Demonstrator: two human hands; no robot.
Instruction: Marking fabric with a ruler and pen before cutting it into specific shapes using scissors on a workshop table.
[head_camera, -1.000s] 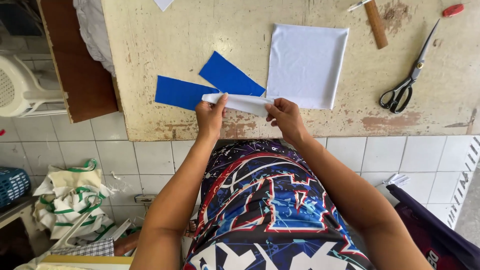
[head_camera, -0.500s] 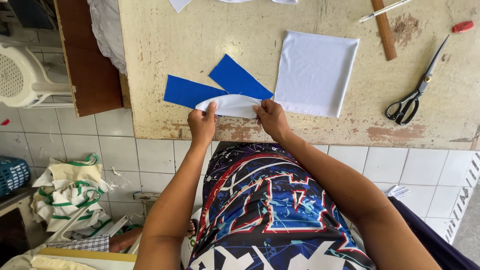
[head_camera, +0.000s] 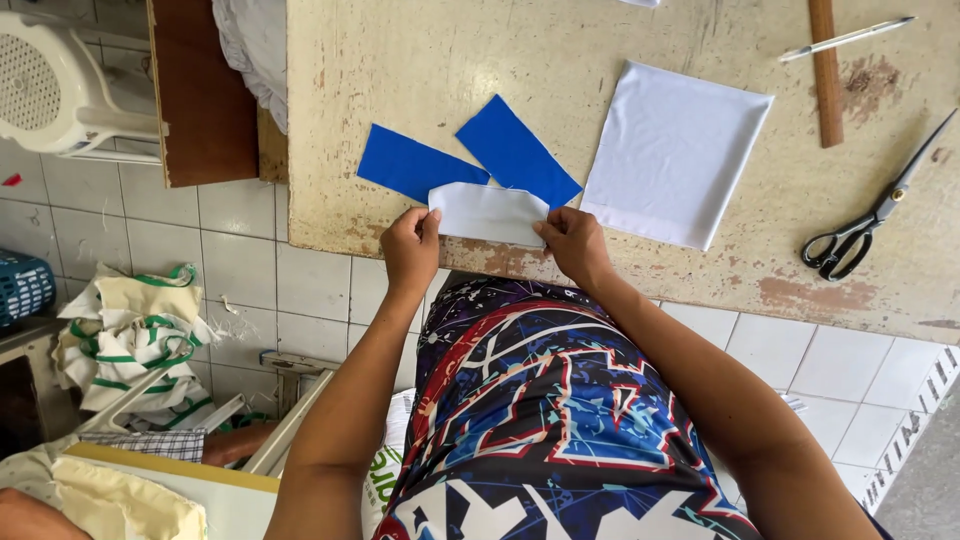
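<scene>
A small white fabric piece (head_camera: 488, 212) lies at the near edge of the worn table (head_camera: 420, 60). My left hand (head_camera: 410, 245) pinches its left end and my right hand (head_camera: 570, 238) pinches its right end. Just behind it two blue fabric strips (head_camera: 410, 163) (head_camera: 515, 148) lie overlapping, partly under the white piece. To their right rests a larger white fabric square (head_camera: 672, 150), flat on the table.
Black scissors (head_camera: 865, 220) lie at the right, a wooden ruler (head_camera: 825, 70) and a pen (head_camera: 845, 38) farther back. A brown board (head_camera: 200, 90), white plastic chair (head_camera: 55, 90) and cloth pile (head_camera: 135, 330) stand left of the table over a tiled floor.
The white piece between my hands has been spread from a narrow folded strip into a wider flat shape. The view has shifted closer to the table.
</scene>
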